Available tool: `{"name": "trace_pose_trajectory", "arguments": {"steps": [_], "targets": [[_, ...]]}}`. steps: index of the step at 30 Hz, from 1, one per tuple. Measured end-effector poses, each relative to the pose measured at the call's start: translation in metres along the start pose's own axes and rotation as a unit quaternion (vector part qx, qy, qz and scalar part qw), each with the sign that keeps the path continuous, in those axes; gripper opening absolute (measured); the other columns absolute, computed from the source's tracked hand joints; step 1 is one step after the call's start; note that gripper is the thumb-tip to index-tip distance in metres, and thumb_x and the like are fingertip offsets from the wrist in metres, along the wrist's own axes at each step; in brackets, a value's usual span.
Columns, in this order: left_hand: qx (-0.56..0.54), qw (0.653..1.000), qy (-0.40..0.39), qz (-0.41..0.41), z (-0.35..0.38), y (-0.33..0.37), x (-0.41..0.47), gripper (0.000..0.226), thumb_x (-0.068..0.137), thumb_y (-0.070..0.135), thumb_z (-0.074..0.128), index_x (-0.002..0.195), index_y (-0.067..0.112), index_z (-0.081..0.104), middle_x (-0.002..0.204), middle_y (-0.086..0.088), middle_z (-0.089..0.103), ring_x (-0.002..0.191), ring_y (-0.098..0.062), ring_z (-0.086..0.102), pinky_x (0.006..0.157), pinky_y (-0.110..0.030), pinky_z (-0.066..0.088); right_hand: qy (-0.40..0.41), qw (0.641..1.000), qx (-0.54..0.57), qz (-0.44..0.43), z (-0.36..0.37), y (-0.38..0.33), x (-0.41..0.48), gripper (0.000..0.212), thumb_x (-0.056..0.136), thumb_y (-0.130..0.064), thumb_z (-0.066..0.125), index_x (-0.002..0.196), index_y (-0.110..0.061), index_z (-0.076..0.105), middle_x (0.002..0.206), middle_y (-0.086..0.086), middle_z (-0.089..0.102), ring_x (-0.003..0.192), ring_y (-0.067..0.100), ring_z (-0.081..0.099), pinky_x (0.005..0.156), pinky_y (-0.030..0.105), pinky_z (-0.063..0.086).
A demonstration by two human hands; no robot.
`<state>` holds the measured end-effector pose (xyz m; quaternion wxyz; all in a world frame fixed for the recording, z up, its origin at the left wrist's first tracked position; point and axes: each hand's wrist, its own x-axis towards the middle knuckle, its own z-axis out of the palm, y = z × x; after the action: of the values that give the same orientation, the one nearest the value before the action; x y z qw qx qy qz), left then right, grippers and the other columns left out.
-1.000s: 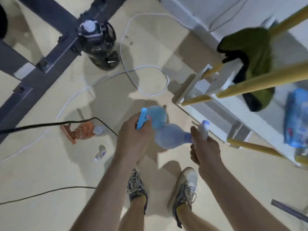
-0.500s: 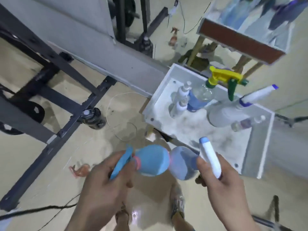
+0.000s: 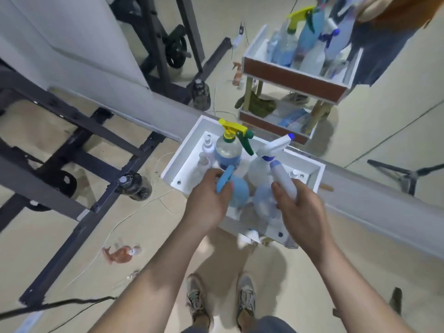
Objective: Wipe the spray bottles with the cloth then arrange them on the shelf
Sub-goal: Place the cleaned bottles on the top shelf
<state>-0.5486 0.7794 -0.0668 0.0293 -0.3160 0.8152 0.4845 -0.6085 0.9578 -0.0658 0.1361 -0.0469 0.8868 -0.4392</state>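
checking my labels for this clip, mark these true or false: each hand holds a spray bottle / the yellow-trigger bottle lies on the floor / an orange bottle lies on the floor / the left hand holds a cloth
1. Each hand holds a spray bottle. True: the left hand grips the blue bottle and the right hand grips the white-headed bottle.
2. The yellow-trigger bottle lies on the floor. False: it stands upright in the white shelf tray.
3. An orange bottle lies on the floor. True, on its side, to the left of the person.
4. The left hand holds a cloth. False: it holds only the blue bottle, and neither hand has a cloth.
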Motion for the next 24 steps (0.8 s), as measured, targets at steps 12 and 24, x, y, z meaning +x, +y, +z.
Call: {"name": "trace_pose_trajectory", "arguments": {"steps": [12, 24], "targets": [[0.235, 0.954, -0.009, 0.188, 0.026, 0.002, 0.030, 0.027, 0.088, 0.025, 0.064, 0.114, 0.019, 0.067, 0.091, -0.014, 0.062, 0.090, -0.034, 0.057, 0.074, -0.041, 0.047, -0.055, 0.996, -0.047, 0.049, -0.004, 0.011, 0.009, 0.034, 0.092, -0.019, 0.056, 0.125, -0.025, 0.054, 0.087, -0.001, 0.067, 0.087, 0.030, 0.062, 0.066, 0.033, 0.042], [0.124, 0.972, 0.195, 0.047, -0.090, -0.090, -0.068, 0.025, 0.090, 0.022, 0.050, 0.105, 0.027, 0.070, 0.111, 0.015, 0.058, 0.107, -0.015, 0.056, 0.089, -0.028, 0.047, -0.033, 0.979, -0.181, -0.088, -0.017, -0.053, -0.023, 0.049, 0.089, -0.022, 0.058, 0.136, -0.026, 0.043, 0.069, 0.001, 0.065, 0.072, 0.037, 0.060, 0.063, 0.039, 0.044]]}}
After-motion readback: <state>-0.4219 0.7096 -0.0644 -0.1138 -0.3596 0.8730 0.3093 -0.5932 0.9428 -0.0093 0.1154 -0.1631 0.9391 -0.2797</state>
